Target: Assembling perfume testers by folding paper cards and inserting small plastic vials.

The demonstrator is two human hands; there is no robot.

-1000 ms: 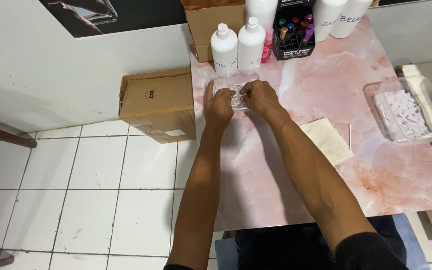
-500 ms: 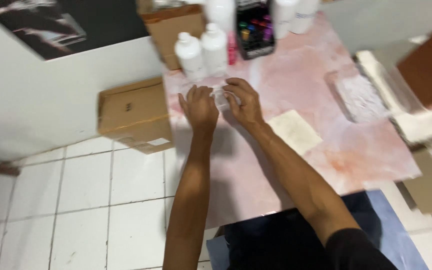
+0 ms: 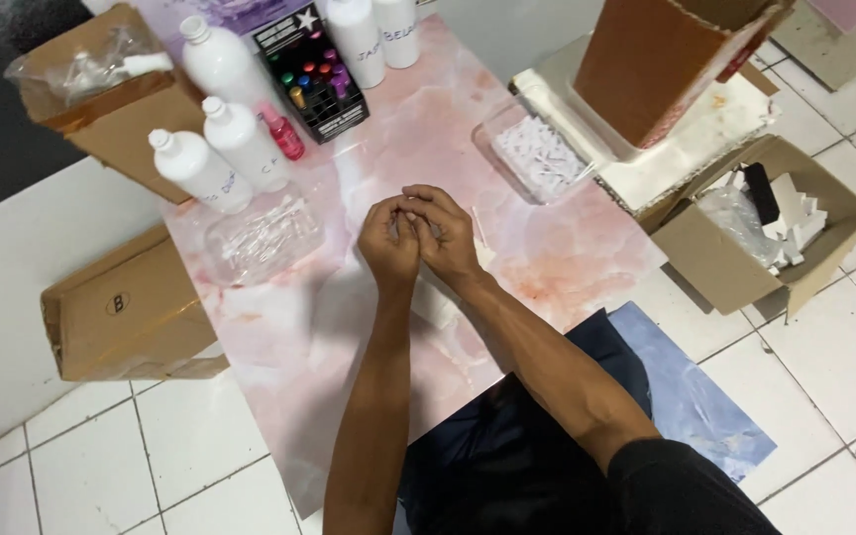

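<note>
My left hand (image 3: 388, 246) and my right hand (image 3: 445, 238) are pressed together above the middle of a pink marbled board (image 3: 299, 347). Their fingertips pinch against each other at the top. Whatever sits between them is hidden. A clear plastic tray of small clear tubes (image 3: 262, 238) lies just left of my left hand, apart from it. A white sheet (image 3: 445, 302) lies on the board under my wrists.
White bottles (image 3: 195, 168) and a black box of small coloured bottles (image 3: 311, 79) stand at the board's far end. A clear tray of white pieces (image 3: 537, 154) lies to the right. Cardboard boxes rest on the tiled floor at left (image 3: 126, 307) and right (image 3: 765, 223).
Both hands have drawn back from the clear tray of tubes toward the middle of the board, still joined. The camera has swung right, so the right-hand boxes show.
</note>
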